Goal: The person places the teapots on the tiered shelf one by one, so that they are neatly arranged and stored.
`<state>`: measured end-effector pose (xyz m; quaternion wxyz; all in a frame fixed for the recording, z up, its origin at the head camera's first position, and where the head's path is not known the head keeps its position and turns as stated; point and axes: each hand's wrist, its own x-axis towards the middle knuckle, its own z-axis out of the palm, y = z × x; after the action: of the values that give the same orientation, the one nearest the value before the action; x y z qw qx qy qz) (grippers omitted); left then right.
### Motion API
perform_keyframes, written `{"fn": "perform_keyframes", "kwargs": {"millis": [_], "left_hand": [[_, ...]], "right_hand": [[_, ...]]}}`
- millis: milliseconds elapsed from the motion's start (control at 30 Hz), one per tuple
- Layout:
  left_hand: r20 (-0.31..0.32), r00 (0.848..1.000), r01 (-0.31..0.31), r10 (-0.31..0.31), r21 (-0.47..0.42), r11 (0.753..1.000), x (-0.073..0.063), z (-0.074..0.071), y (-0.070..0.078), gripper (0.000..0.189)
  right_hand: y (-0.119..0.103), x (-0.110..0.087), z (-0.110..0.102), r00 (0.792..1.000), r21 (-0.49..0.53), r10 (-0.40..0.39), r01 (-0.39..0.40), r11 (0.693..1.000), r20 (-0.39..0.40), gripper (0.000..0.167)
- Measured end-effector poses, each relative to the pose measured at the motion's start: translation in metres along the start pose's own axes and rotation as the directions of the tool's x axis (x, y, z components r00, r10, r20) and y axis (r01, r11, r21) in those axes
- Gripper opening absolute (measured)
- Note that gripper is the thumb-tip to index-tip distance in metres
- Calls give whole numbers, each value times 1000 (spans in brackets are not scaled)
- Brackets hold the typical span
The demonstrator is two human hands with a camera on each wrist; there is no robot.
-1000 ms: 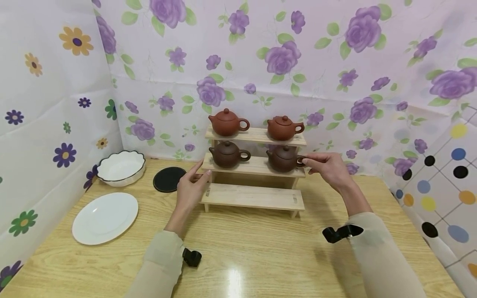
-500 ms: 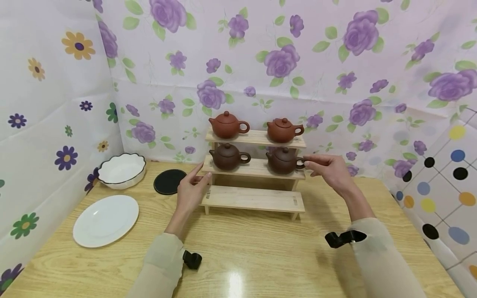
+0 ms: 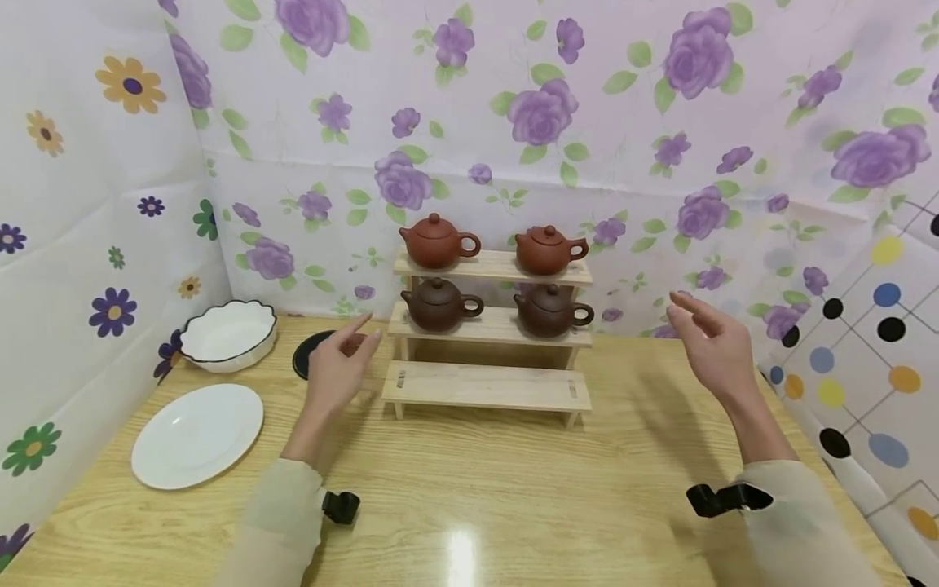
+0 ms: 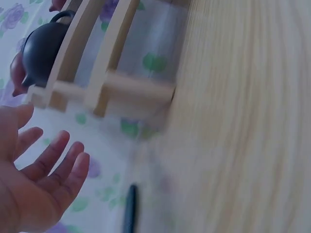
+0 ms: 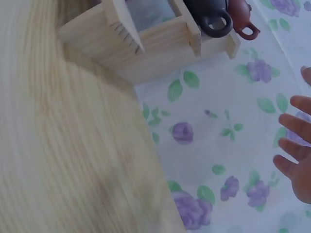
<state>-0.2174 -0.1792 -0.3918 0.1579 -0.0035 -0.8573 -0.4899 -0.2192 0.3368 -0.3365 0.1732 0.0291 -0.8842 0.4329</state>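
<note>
A three-tier wooden shelf stands at the back of the table. Its top tier bears two reddish-brown teapots, the left teapot and the right teapot. On the middle tier sit two dark brown teapots, a left one and a right one, with handles to the right. My left hand hovers left of the shelf, fingers spread and holding nothing. Away to the right, my right hand is raised, fingers extended, apart from the dark teapot's handle.
Left of the shelf lies a round black coaster, partly behind my left hand. A white scalloped bowl and a white plate stand on the table's left side. Flowered cloth hangs behind the wooden table.
My right hand has let go of the right dark teapot's handle and moved right. My left hand has come off the shelf's left side and moved left. The teapots stay on the shelf.
</note>
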Motion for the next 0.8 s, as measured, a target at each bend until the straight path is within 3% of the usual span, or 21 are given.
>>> {"fn": "perform_keyframes", "kwargs": {"millis": [67,167,300,400,567,800], "left_hand": [[1,999,-33,33,75,997,1,-13,1,52],[65,994,-97,85,220,971,2,-36,5,57],[156,975,-209,157,415,886,2,-60,9,60],[182,968,-243,172,526,815,3,-71,11,64],[222,969,-228,109,634,739,3,-77,9,76],[240,966,-244,96,720,650,-2,-79,1,80]], "right_hand": [[1,-3,-5,1000,-18,-22,22,1000,4,59],[2,-7,-9,995,-75,-97,98,992,18,59],[6,-8,-12,976,-208,-210,216,954,49,63],[10,-7,-14,960,-328,-257,279,902,108,68],[18,-6,-14,946,-477,-221,311,822,236,78],[25,-8,-9,939,-551,-117,286,784,323,84]]}}
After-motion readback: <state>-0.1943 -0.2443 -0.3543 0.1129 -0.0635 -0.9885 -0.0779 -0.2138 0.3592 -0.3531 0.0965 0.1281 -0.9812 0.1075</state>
